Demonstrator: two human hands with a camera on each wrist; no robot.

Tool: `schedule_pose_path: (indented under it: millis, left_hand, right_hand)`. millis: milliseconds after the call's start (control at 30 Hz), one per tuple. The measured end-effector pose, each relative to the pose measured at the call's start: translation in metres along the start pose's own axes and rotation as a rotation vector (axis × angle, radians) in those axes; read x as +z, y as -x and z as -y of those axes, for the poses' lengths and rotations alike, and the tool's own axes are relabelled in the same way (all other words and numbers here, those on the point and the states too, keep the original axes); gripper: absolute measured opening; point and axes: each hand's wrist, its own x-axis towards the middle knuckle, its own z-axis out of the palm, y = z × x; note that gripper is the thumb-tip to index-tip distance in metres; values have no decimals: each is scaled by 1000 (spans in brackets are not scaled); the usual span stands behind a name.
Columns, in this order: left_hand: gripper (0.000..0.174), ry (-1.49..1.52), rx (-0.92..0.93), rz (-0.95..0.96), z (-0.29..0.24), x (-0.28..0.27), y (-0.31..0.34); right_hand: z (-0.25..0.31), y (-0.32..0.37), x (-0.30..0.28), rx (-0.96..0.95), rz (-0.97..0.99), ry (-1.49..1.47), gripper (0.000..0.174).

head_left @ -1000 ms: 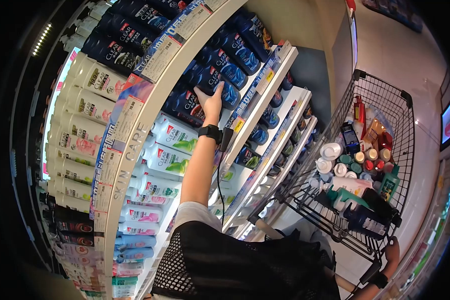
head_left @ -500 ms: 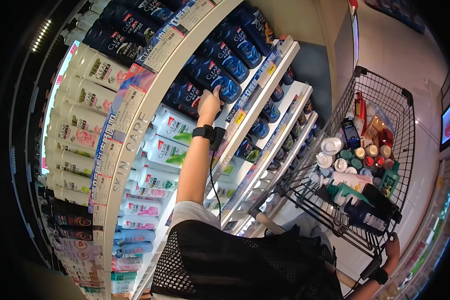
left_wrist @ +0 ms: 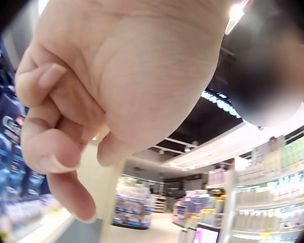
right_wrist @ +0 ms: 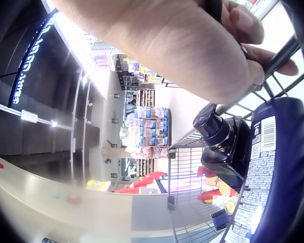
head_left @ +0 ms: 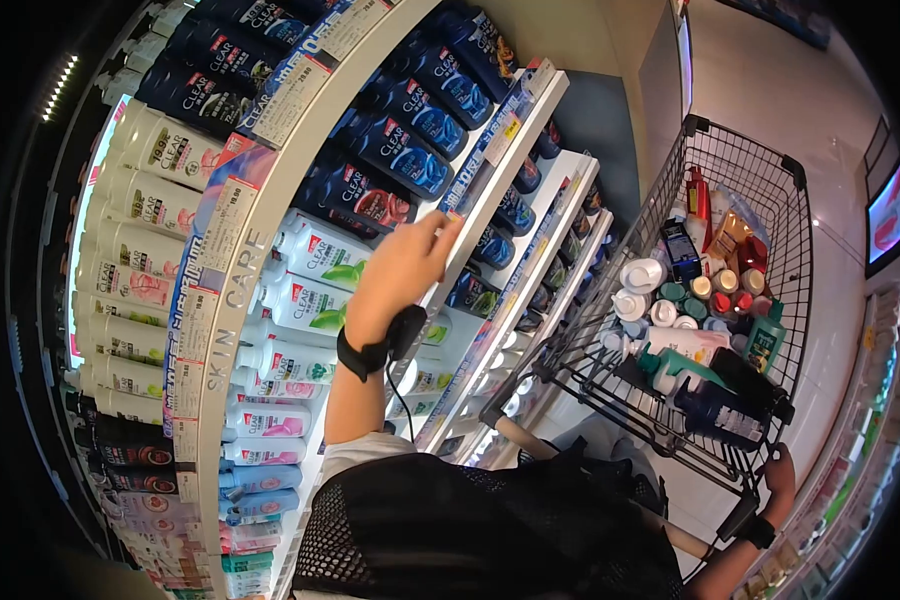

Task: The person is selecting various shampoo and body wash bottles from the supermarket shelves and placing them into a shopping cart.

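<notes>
My left hand hovers in front of the shelf, lower than the dark blue bottles, holding nothing. In the left wrist view its fingers hang loosely bent with only air between them, and blue bottles stand beyond. My right hand grips the near corner rim of the shopping cart. Seen from the right wrist, that hand has its fingers curled round the dark cart bar, above a large dark blue bottle and a black pump bottle.
White shampoo bottles fill the shelf left of my forearm, with price labels along the curved shelf edge. Lower tiers slope down toward the cart. Many bottles, including a green one, lie inside the cart. Pale floor extends beyond it.
My left hand has come away from the dark blue bottles, back toward me and lower, and is empty. The bottles still stand in their row. My right hand keeps its hold on the cart.
</notes>
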Motion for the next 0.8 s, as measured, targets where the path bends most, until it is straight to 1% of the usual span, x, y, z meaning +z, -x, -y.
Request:
schedule_pose_path:
  millis: [33,67,133,200,233,300,333,367,400,433,467,500,533,567,600,633,667,700,733,767,800]
  left_hand:
    - [27,-40,108,44,-19,10,22]
    - [23,-82,216,86,-35,21,40]
    - [20,-11,385,259,-60,44,61]
    - [19,109,513,311,-70,75,67]
    - [19,112,516,310,-77,88,66]
    - [19,279,551,338,-94,111,62]
    - [19,328,552,417,-104,116,58]
    - [20,382,569,416,-106,125,53]
    - [20,461,601,433,-111,144,47]
    - [20,610,575,417,-110,169,38]
    - [21,765,545,412,-105,192,29]
    - [20,710,412,406,-106,205,25]
    - [19,567,330,331,-103,209,22]
    - [20,533,326,281,-96,222,17]
    - [17,422,318,254,-92,239,17]
    - [17,381,315,191,-86,253,18]
    - [16,356,328,193,-86,261,21]
    - [16,364,394,189,-85,278,22]
    - [15,336,446,155,-74,286,19]
    - [14,375,453,145,-80,288,25]
    - [12,383,540,106,-72,297,21]
  right_hand:
    - [-18,-10,3,-39,-26,10,25]
    - [-23,-11,2,-35,-27,15,25]
    - [-16,-11,1,26,-11,41,26]
    - [-11,-10,-1,46,11,68,26]
    - [-8,-9,-3,65,34,94,26]
    - [-8,-10,-5,79,58,123,27]
    - [-12,-12,-3,78,58,128,27]
    - [-13,-14,0,101,37,52,27]
    - [-3,-7,-2,96,33,42,32]
    - [-18,-12,-3,22,32,71,38]
    - [0,-1,-6,45,32,61,42]
    - [12,9,-9,116,23,42,44]
    - [12,6,-6,90,25,62,46]
    - [25,11,-8,133,12,68,48]
    - [32,17,-9,100,6,100,45]
    - [23,7,-8,66,-25,183,44]
    - [15,3,-7,32,-53,268,43]
    - [60,29,-12,152,-2,183,42]
    - [37,12,-6,93,-10,204,42]
    - [-14,-1,-2,-80,-101,236,38]
    - [-8,-4,0,-54,-103,282,36]
